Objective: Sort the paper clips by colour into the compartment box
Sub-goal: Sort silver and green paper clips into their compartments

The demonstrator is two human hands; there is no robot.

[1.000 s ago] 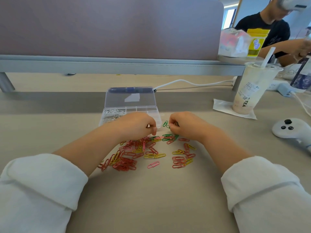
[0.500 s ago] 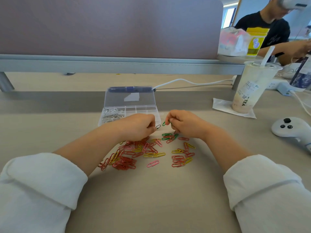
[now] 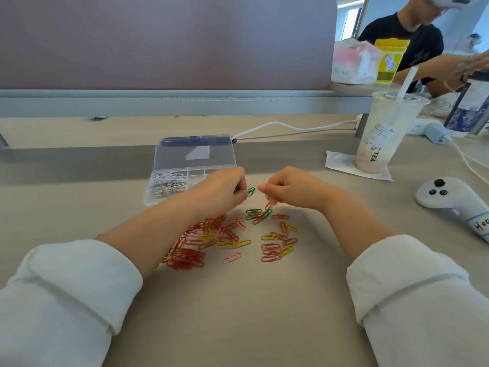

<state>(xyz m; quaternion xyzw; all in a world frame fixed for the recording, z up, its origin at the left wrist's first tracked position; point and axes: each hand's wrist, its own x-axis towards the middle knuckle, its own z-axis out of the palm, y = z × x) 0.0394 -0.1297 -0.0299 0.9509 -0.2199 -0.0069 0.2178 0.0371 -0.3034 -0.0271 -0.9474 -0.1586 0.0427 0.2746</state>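
Pinching a green clip (image 3: 250,192) beside the compartment box (image 3: 185,154), the left hand (image 3: 225,193) curls; whether the curled right hand (image 3: 292,189) grips anything is unclear. White and silver clips (image 3: 167,182) sit in its left-end compartment, coloured clips (image 3: 225,238) loose before it.

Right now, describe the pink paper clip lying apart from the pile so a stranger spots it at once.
Start at the clear compartment box; the scatter of coloured paper clips lies in front of it. At the scatter's near edge, between the red heap on the left and a smaller red-and-yellow cluster on the right, the pink clip lies alone, touching no other.
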